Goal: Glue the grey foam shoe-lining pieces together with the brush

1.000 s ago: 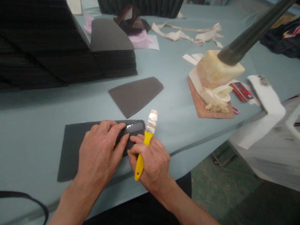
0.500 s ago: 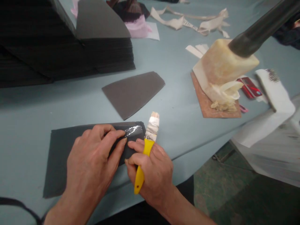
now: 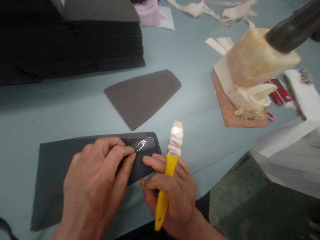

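Note:
A dark grey sheet piece (image 3: 53, 173) lies flat at the front of the table, with a glossy clear strip (image 3: 146, 143) near its right end. My left hand (image 3: 97, 180) rests over the piece, thumb and forefinger pinched at the left end of that strip. Between the fingers of my right hand (image 3: 172, 190) sits a yellow-handled brush (image 3: 167, 183), its bristle end pointing up and wrapped in white tape. The right fingertips are at the right part of the dark piece. Behind it lies a separate grey-brown panel (image 3: 143, 98).
Stacked dark sheets (image 3: 107, 43) stand at the back left. To the right, a yellowed white container (image 3: 255, 63) with a thick black handle in its top sits on a brown board (image 3: 230, 113). White strips (image 3: 217, 45) and a red item (image 3: 278, 91) lie around it. The table edge runs along the right.
The view has shifted, so the container and board appear farther right. My right hand with the brush has moved right, slightly away from my left hand, which keeps its pinch.

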{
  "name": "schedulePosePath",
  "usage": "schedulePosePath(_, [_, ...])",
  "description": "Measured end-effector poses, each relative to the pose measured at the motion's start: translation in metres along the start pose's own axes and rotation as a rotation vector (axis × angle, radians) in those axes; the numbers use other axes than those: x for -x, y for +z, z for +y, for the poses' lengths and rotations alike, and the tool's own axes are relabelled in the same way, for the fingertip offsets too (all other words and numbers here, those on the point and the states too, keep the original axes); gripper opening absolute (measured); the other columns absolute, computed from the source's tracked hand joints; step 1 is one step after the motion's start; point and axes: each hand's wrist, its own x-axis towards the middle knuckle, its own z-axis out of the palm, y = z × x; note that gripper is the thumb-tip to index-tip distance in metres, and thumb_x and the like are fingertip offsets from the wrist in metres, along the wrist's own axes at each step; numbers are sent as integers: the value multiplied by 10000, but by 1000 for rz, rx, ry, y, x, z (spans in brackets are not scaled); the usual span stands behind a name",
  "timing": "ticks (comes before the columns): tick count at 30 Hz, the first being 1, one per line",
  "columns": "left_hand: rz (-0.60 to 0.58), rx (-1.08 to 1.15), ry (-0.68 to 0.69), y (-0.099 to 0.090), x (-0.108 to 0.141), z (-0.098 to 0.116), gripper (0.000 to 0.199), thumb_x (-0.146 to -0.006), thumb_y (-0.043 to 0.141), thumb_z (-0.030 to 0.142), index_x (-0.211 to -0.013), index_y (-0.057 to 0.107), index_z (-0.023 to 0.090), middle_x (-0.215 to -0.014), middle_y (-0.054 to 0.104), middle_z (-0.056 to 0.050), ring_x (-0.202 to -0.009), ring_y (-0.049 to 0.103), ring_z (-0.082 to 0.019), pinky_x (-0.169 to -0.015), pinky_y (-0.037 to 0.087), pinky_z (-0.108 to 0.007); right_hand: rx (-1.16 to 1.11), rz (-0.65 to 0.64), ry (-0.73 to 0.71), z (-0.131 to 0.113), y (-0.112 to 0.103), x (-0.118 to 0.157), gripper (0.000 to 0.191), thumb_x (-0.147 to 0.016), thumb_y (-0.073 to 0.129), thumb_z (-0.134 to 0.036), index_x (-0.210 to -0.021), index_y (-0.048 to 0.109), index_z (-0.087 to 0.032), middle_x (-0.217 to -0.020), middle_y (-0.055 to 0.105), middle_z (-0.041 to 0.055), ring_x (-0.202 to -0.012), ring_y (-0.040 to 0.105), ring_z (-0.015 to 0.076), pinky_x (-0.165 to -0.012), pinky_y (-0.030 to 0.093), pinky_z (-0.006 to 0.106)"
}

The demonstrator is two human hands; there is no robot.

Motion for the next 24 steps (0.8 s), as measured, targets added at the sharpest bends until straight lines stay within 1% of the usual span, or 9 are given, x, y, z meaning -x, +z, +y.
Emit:
schedulePosePath(3, [16,15,-15,0,-1,2,118,-1083,496,290,-1042,601,257,-1059,634,-50,-894,598,-283,-738,395,-437,-9,-11,23,2,-2,-3,160,-976,665,-152,-956,585,-289,-1148,844,-24,-1057,799,167,-1080,510,352])
schedulePosePath(6, [19,27,-16,0,-1,5,126,-1087,495,290,-1048,607,248,-1061,633,-50,-902,600,-277,-753,397,-434,-31,-27,21,4,-3,-8,180,-982,653,-130,-953,572,-289,-1163,835,-21,-1045,786,173,-1052,513,370])
schedulePosePath(8, [16,39,-14,-1,-1,5,117,-1087,501,282,-1050,607,251,-1062,632,-42,-889,593,-264,-755,394,-426,-11,-33,10,6,-4,-14,188,-985,651,-121,-969,560,-284,-1179,831,-6,-1023,781,179,-992,519,371])
schedulePosePath(10, [23,48,-25,-2,0,5,111,-1087,499,279,-1054,602,251,-1063,631,-38,-878,585,-256,-752,391,-418,45,-41,6,11,-5,-21,171,-996,666,-146,-1005,556,-277,-1184,831,20,-984,777,194,-908,522,371])
schedulePosePath(13, [20,46,-40,-2,-1,5,127,-1089,495,303,-1135,595,240,-1091,639,-49,-919,604,-266,-766,413,-417,114,-84,-13,20,-7,-32,135,-1013,675,-197,-1043,563,-265,-1148,833,43,-938,762,214,-840,519,375])
schedulePosePath(15, [4,43,-40,-1,-3,4,182,-1093,483,327,-1206,592,234,-1095,645,-53,-948,623,-280,-779,429,-424,126,-115,-30,25,-9,-37,120,-1014,673,-207,-1036,569,-262,-1129,833,42,-919,749,222,-835,518,381])
schedulePosePath(17, [-13,44,-44,-1,-4,4,223,-1099,462,346,-1243,593,235,-1101,647,-54,-961,637,-287,-793,440,-434,136,-117,-43,26,-10,-38,118,-1013,676,-210,-1033,572,-262,-1144,830,47,-931,744,230,-847,515,390])
schedulePosePath(20, [-20,45,-56,0,-6,4,232,-1103,445,361,-1227,600,240,-1105,647,-56,-976,651,-291,-809,447,-445,131,-80,-62,24,-9,-36,125,-1019,673,-205,-1044,565,-262,-1170,826,53,-967,748,230,-859,514,391])
schedulePosePath(24, [-34,33,-51,-2,-6,4,219,-1101,447,356,-1212,604,252,-1093,642,-55,-950,647,-289,-778,440,-443,102,-62,-69,21,-5,-31,151,-1013,668,-177,-1046,553,-270,-1146,827,29,-946,746,209,-860,515,378])
